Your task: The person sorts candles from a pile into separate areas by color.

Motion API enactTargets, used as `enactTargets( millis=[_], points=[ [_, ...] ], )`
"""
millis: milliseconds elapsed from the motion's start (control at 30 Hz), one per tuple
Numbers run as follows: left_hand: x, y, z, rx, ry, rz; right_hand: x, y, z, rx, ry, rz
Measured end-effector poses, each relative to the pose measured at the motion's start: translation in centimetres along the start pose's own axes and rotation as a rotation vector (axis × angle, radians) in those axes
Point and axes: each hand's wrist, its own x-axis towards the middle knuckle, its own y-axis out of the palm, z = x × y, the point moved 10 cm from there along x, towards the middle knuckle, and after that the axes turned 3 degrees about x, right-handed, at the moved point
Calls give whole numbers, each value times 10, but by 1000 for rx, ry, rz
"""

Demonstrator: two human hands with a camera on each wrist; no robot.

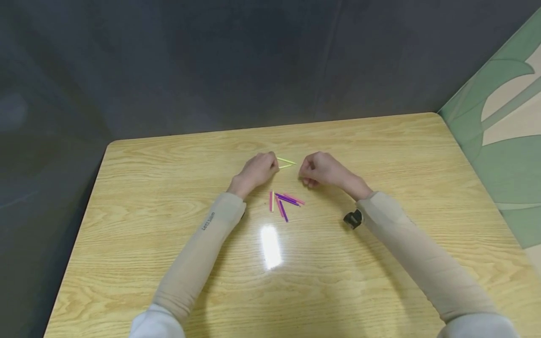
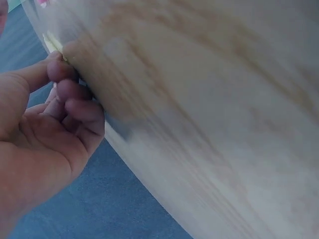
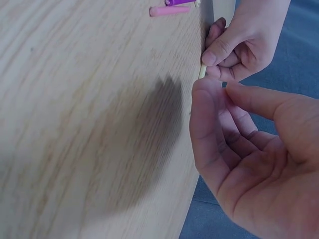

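Two thin yellow sticks (image 1: 286, 160) lie in a narrow V on the table, their joined tip towards the right. At the V's open end, my left hand (image 1: 260, 168) pinches one yellow stick (image 2: 54, 44) between thumb and fingers; its fingers cover that end. Just right of the tip hovers my right hand (image 1: 321, 169), fingers loosely curved, with thumb and forefinger a small gap apart and nothing seen between them. Nearer me lies a loose group of pink, purple and yellow sticks, among them a purple stick (image 1: 283, 211) and a pink stick (image 1: 271, 202).
The wood-grain table (image 1: 148, 211) ends at a dark blue covering (image 1: 253, 70) at the back. A green patterned surface (image 1: 507, 141) borders it on the right. A small black device (image 1: 353, 219) is at the right wrist. A glare spot (image 1: 270, 246) shines on the tabletop.
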Motion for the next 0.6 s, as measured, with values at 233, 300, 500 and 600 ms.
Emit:
enactTargets(
  millis=[233,300,500,600],
  points=[
    [-1,-4,11,-165,-42,30,-1,2,-4,-11,30,8],
    [-2,-4,15,-239,-67,47,-2,3,-5,-6,39,15],
    [-5,-1,24,-415,-117,72,-4,1,-5,-11,31,20],
    [-4,1,28,-494,-141,84,-3,1,-6,-12,28,16]
  ],
)
